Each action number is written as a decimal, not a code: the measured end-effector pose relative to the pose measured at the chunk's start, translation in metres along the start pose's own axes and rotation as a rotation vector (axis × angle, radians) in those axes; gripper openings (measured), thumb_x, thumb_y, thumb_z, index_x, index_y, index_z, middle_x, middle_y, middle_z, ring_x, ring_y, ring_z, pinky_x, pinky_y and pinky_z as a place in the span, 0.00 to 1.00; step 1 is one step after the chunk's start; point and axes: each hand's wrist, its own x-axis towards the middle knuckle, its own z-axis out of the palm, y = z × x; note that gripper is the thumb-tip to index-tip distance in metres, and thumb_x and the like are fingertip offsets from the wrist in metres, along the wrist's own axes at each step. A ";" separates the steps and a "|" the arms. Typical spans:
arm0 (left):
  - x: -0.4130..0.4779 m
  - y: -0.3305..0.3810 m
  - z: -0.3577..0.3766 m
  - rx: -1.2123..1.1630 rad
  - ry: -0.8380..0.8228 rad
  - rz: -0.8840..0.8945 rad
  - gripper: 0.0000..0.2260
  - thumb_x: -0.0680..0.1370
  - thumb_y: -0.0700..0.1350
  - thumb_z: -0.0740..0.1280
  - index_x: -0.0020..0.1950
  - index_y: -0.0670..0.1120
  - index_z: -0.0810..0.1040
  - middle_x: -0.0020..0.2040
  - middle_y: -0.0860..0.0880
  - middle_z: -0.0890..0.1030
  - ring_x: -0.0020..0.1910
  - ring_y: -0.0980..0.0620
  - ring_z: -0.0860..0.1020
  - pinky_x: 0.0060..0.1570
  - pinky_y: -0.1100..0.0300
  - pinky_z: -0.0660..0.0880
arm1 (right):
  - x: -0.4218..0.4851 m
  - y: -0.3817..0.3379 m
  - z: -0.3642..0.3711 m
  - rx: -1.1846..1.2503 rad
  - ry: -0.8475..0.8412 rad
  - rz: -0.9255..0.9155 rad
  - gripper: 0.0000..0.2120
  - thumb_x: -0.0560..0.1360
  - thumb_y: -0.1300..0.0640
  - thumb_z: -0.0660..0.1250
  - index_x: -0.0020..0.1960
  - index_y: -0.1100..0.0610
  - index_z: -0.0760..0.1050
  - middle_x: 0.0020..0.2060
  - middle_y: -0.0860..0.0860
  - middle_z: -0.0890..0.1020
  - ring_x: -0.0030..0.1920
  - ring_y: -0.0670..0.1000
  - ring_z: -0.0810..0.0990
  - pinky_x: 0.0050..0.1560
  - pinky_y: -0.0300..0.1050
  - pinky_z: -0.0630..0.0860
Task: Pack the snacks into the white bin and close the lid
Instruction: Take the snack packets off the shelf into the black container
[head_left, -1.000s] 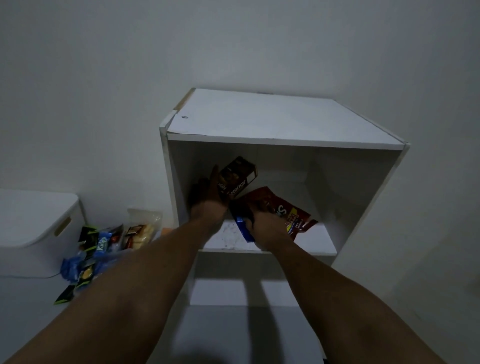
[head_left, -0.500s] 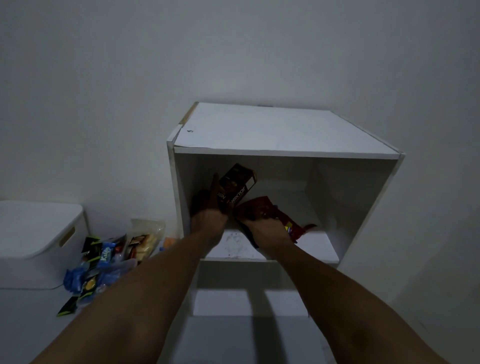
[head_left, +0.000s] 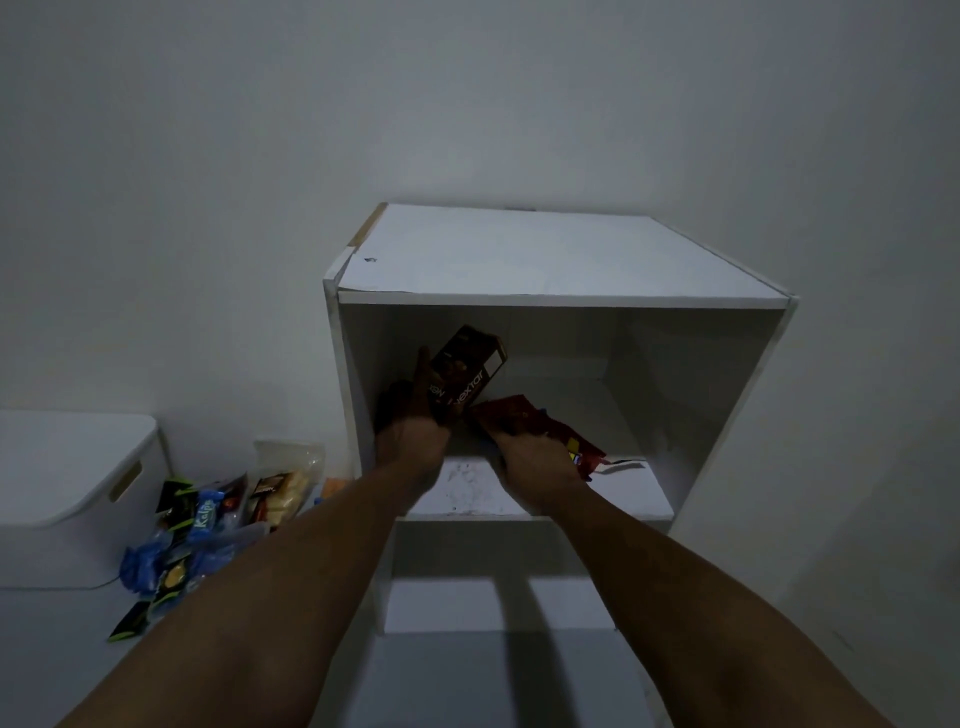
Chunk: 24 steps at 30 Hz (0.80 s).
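Floor pile: loose snacks (head_left: 208, 525) lie beside the white bin (head_left: 62, 551); I see none packed.
Bin: lid (head_left: 67, 452) on, to be opened first.
Left hand (head_left: 410, 441): fingers grasp a dark box (head_left: 467, 374) inside the shelf unit (head_left: 561, 260).
Right hand (head_left: 535, 457): fingers clutch a red bag (head_left: 540, 431) on the shelf board.
Progress: early, I judge; I am gathering only.
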 end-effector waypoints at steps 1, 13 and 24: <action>-0.002 0.001 -0.001 -0.001 0.007 0.006 0.43 0.77 0.49 0.69 0.77 0.66 0.40 0.64 0.42 0.73 0.60 0.40 0.74 0.57 0.39 0.75 | 0.001 -0.001 -0.001 -0.031 0.020 -0.026 0.26 0.80 0.51 0.60 0.76 0.44 0.58 0.62 0.54 0.79 0.53 0.57 0.82 0.42 0.50 0.81; -0.010 0.026 0.001 -0.009 0.058 0.011 0.45 0.75 0.48 0.72 0.77 0.66 0.42 0.61 0.43 0.71 0.56 0.43 0.73 0.47 0.48 0.74 | 0.003 0.040 -0.056 0.623 0.134 0.289 0.38 0.76 0.70 0.60 0.80 0.45 0.55 0.68 0.48 0.71 0.62 0.48 0.76 0.61 0.38 0.70; -0.055 0.097 -0.010 -0.051 0.076 0.055 0.38 0.79 0.54 0.67 0.80 0.58 0.45 0.66 0.36 0.71 0.63 0.36 0.70 0.56 0.47 0.70 | -0.042 0.069 -0.121 1.010 0.371 0.564 0.17 0.77 0.73 0.58 0.61 0.64 0.77 0.49 0.58 0.82 0.51 0.62 0.83 0.51 0.57 0.82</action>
